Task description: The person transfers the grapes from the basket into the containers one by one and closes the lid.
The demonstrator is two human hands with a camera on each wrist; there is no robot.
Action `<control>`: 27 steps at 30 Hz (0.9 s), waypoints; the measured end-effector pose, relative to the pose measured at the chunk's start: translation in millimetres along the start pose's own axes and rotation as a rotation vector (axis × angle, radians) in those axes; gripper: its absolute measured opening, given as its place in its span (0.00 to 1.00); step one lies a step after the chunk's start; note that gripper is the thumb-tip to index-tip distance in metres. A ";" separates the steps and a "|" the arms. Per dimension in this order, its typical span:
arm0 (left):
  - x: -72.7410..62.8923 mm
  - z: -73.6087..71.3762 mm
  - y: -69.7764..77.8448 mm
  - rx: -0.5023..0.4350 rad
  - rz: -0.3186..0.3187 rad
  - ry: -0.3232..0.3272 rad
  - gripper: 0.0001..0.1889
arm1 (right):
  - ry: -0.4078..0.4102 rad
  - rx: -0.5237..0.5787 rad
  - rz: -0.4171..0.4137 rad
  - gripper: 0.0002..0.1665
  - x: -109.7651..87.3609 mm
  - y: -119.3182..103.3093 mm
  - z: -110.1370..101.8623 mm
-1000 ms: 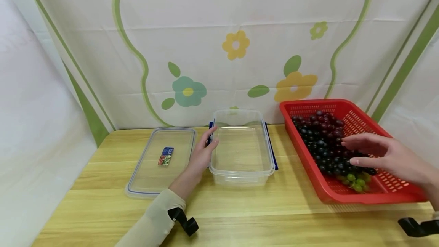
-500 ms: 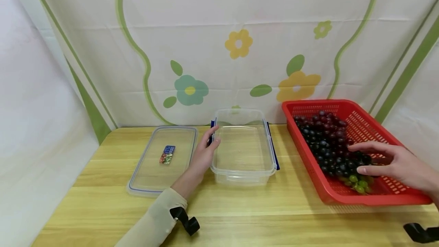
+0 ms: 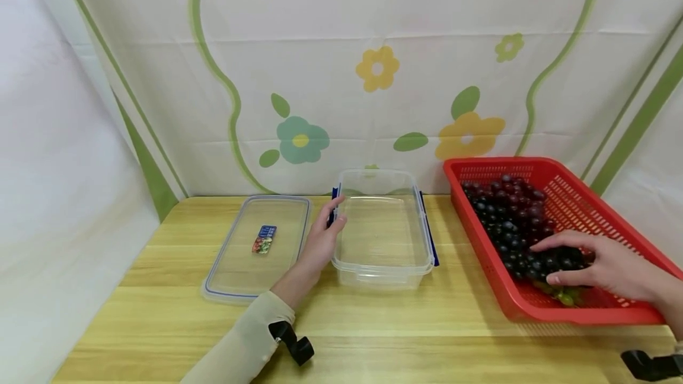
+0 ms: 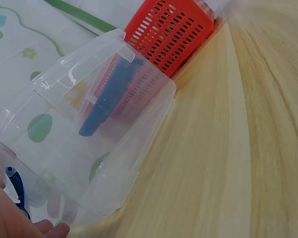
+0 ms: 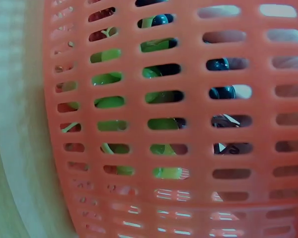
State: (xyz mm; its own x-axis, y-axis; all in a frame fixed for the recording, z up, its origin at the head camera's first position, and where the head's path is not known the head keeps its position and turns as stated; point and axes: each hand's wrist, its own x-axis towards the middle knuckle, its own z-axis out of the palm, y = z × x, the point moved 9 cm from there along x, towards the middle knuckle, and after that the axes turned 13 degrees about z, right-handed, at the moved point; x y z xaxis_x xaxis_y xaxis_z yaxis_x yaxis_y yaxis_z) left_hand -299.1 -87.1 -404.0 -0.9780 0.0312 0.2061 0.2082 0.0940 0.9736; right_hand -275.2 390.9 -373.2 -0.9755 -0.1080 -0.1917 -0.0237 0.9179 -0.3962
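Observation:
A clear plastic food box (image 3: 381,277) with blue side clips stands on the table, its lid off. My left hand (image 3: 316,242) touches its left side, index finger and thumb at the rim near the clip. In the left wrist view, fingertips (image 4: 57,231) show beside the box wall. Over a red basket (image 3: 512,307) at the right, my right hand (image 3: 613,265) lies with fingers spread on black grapes (image 3: 509,230). Thumb and index finger are apart; the other fingers are mostly hidden. Green grapes (image 3: 567,296) show beneath the thumb. The right wrist view looks through the basket's slots.
The clear lid (image 3: 240,271) with a blue seal and a small label lies flat left of the box. Behind the wooden table (image 3: 384,342) hangs a white curtain (image 3: 320,16) with printed flowers. The basket stands right of the box.
My right hand has come down from above the basket onto the black grapes, its fingers still apart. The left hand stays at the box. The head view has shifted slightly.

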 end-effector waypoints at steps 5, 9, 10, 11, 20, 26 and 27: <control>1.2 0.1 0.3 0.006 0.011 0.005 0.25 | -0.015 -0.017 -0.026 0.30 1.0 2.0 3.5; 0.8 -0.5 -0.5 0.016 0.008 0.004 0.25 | -0.054 -0.020 -0.031 0.32 1.4 4.7 7.5; 0.9 -0.9 -0.5 0.020 0.007 0.004 0.25 | -0.054 -0.026 -0.033 0.33 1.6 4.9 7.6; 0.9 -1.5 -0.5 0.024 0.006 0.005 0.25 | -0.060 -0.028 -0.033 0.33 1.8 4.9 7.8; 0.6 -3.1 0.3 0.023 0.008 0.009 0.25 | -0.019 -0.064 -0.045 0.32 1.6 -0.6 5.3; 0.0 -1.9 0.0 0.025 0.002 0.004 0.25 | -0.045 -0.087 -0.068 0.32 1.6 -1.1 8.0; 0.2 -1.5 0.0 0.025 0.001 0.003 0.25 | -0.052 -0.091 -0.066 0.32 1.7 -0.5 8.4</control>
State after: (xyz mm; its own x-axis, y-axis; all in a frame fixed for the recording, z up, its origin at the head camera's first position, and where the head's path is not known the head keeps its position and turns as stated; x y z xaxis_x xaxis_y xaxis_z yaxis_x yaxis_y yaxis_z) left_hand -299.2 -88.7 -403.8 -0.9779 0.0282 0.2071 0.2089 0.1190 0.9707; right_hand -275.1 387.0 -380.9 -0.9586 -0.1868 -0.2148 -0.1098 0.9388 -0.3265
